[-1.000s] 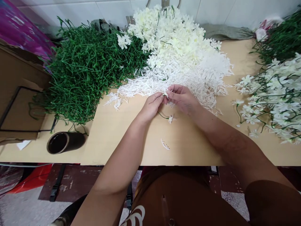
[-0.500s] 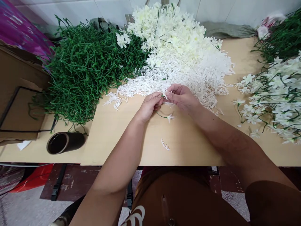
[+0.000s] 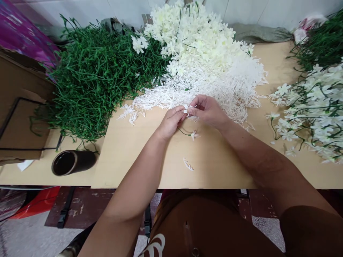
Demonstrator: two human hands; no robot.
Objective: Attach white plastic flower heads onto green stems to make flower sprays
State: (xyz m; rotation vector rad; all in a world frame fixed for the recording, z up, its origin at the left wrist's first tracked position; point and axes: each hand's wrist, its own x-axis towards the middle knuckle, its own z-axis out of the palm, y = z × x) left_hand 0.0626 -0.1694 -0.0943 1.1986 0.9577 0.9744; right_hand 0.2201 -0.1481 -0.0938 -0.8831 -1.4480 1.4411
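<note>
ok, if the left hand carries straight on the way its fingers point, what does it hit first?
Likely the right hand: the left hand points at it, both pinching one small white flower. Beyond lies the white sprig pile.

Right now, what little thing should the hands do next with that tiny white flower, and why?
Probably press the white flower down onto the green stem. Left hand and right hand pinch them together, and another flower already sits on a lower branch.

Two hands (image 3: 171, 121), one dark cup (image 3: 73, 162), perhaps four heaps of flower parts.
</note>
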